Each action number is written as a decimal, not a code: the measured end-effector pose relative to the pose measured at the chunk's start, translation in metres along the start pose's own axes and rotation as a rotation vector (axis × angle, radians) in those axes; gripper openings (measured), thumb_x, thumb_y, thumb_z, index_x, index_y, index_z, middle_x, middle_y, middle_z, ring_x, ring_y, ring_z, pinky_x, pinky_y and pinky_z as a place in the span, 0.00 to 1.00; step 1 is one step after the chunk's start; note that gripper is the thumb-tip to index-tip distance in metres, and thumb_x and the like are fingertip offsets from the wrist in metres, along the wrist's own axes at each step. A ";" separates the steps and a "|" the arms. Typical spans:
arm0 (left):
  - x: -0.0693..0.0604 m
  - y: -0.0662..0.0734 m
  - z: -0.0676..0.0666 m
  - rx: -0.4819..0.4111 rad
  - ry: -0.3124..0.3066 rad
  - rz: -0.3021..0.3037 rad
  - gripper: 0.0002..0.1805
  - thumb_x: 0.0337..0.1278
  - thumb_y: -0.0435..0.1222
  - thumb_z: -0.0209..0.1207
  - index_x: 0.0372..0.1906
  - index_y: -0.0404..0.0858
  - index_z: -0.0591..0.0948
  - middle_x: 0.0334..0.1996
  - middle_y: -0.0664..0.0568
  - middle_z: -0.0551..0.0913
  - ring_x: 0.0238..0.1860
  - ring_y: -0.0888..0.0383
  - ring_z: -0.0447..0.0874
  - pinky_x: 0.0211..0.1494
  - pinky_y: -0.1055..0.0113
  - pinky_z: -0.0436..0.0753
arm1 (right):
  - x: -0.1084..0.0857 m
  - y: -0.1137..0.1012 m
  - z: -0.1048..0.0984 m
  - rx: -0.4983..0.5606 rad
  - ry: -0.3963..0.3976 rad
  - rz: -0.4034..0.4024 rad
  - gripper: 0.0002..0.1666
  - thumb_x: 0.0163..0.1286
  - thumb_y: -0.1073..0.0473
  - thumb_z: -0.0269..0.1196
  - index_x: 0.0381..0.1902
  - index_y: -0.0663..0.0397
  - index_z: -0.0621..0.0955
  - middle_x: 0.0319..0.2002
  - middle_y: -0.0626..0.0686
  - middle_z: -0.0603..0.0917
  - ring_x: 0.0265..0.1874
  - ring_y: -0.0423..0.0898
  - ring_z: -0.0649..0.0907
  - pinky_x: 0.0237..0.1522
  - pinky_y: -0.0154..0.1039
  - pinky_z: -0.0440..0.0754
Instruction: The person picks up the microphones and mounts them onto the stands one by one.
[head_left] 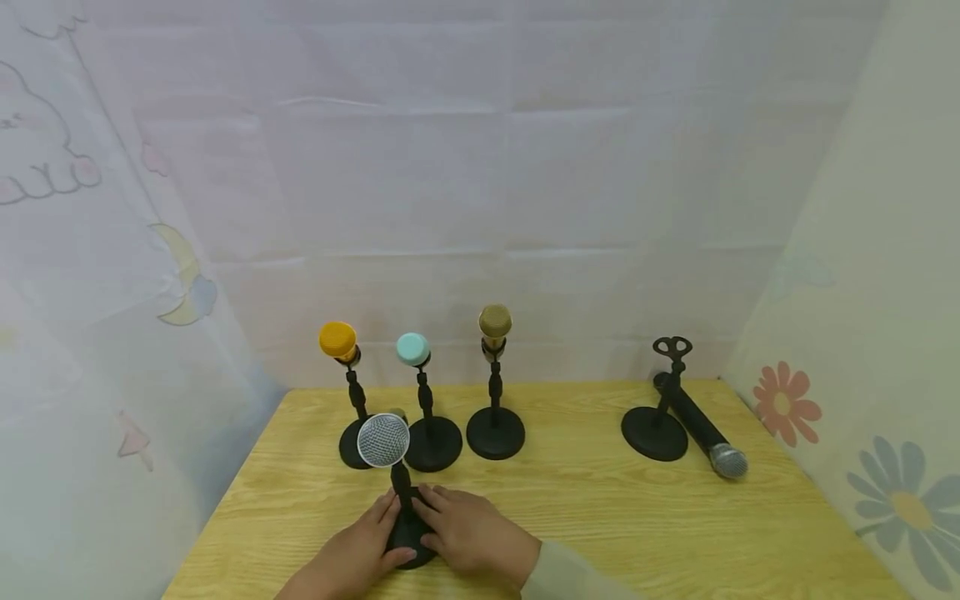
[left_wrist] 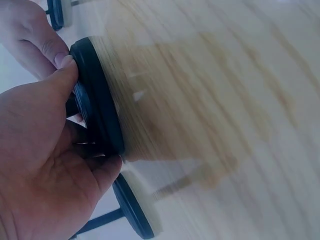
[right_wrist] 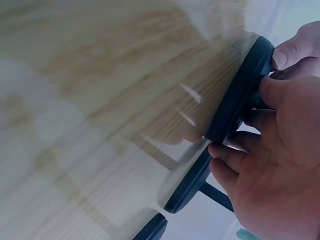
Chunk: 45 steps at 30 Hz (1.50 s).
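A microphone with a silver mesh head sits on a black desk stand near the front of the table. My left hand grips the left side of its round base, and my right hand holds the right side. In the left wrist view, the thumb and fingers go around the edge of the base. The right wrist view shows the right thumb and fingers at the other side of the base, which stands on the tabletop. The microphone's lower body is hidden behind its head.
Behind stand an orange microphone, a mint one and a gold one, each on a black stand. At right, a black stand has a bare clip, and a black microphone lies beside it. Cloth walls surround the wooden table.
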<state>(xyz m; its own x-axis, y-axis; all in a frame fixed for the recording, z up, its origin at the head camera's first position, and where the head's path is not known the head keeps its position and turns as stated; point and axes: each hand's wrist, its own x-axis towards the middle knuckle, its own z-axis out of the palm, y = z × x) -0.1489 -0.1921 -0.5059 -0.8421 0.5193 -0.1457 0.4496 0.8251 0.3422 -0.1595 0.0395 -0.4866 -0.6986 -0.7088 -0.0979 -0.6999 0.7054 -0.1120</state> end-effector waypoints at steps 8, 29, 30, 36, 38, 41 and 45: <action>-0.008 -0.013 -0.003 -0.056 0.011 -0.047 0.52 0.66 0.67 0.49 0.77 0.29 0.62 0.77 0.33 0.58 0.71 0.35 0.67 0.62 0.42 0.77 | 0.021 -0.008 0.004 -0.076 0.003 -0.020 0.35 0.81 0.36 0.43 0.79 0.40 0.63 0.78 0.46 0.61 0.74 0.41 0.67 0.71 0.38 0.69; -0.029 -0.047 -0.014 -0.118 0.034 -0.208 0.49 0.68 0.61 0.54 0.76 0.27 0.61 0.77 0.31 0.56 0.72 0.34 0.65 0.63 0.43 0.75 | 0.076 -0.030 0.007 -0.161 0.076 -0.110 0.32 0.81 0.37 0.46 0.76 0.41 0.68 0.74 0.44 0.67 0.61 0.40 0.74 0.61 0.32 0.75; -0.029 -0.048 -0.015 -0.121 0.039 -0.218 0.49 0.68 0.60 0.55 0.76 0.27 0.61 0.77 0.31 0.56 0.72 0.34 0.65 0.63 0.42 0.75 | 0.080 -0.032 0.007 -0.160 0.070 -0.108 0.32 0.81 0.37 0.46 0.76 0.41 0.68 0.74 0.44 0.68 0.62 0.40 0.74 0.62 0.32 0.75; -0.032 -0.061 -0.020 -0.160 0.035 -0.267 0.49 0.68 0.58 0.57 0.77 0.26 0.59 0.77 0.29 0.53 0.73 0.31 0.62 0.64 0.39 0.73 | 0.102 -0.040 0.009 -0.128 0.044 -0.084 0.31 0.82 0.38 0.46 0.76 0.40 0.68 0.72 0.42 0.68 0.62 0.40 0.73 0.62 0.32 0.75; -0.032 -0.065 -0.023 -0.170 0.033 -0.274 0.49 0.68 0.58 0.56 0.77 0.25 0.58 0.77 0.28 0.53 0.73 0.30 0.61 0.65 0.38 0.72 | 0.108 -0.042 0.010 -0.125 0.040 -0.071 0.32 0.82 0.37 0.46 0.77 0.38 0.67 0.72 0.41 0.68 0.63 0.40 0.73 0.61 0.32 0.76; -0.031 -0.072 -0.027 -0.172 0.045 -0.273 0.49 0.69 0.57 0.56 0.76 0.23 0.57 0.76 0.26 0.52 0.72 0.28 0.60 0.65 0.37 0.71 | 0.116 -0.044 0.011 -0.122 0.032 -0.055 0.32 0.82 0.36 0.45 0.78 0.36 0.65 0.75 0.40 0.64 0.66 0.41 0.72 0.62 0.34 0.76; -0.028 -0.081 -0.032 -0.163 0.056 -0.262 0.50 0.70 0.56 0.56 0.76 0.20 0.55 0.76 0.24 0.51 0.72 0.27 0.59 0.66 0.37 0.71 | 0.127 -0.042 0.013 -0.100 0.016 -0.033 0.33 0.81 0.35 0.42 0.79 0.32 0.61 0.78 0.39 0.60 0.71 0.43 0.69 0.65 0.36 0.75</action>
<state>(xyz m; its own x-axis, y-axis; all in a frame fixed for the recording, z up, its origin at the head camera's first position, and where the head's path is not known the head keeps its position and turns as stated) -0.1710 -0.2808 -0.4997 -0.9401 0.2766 -0.1993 0.1646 0.8803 0.4450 -0.2166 -0.0805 -0.5076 -0.6766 -0.7320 -0.0802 -0.7334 0.6796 -0.0154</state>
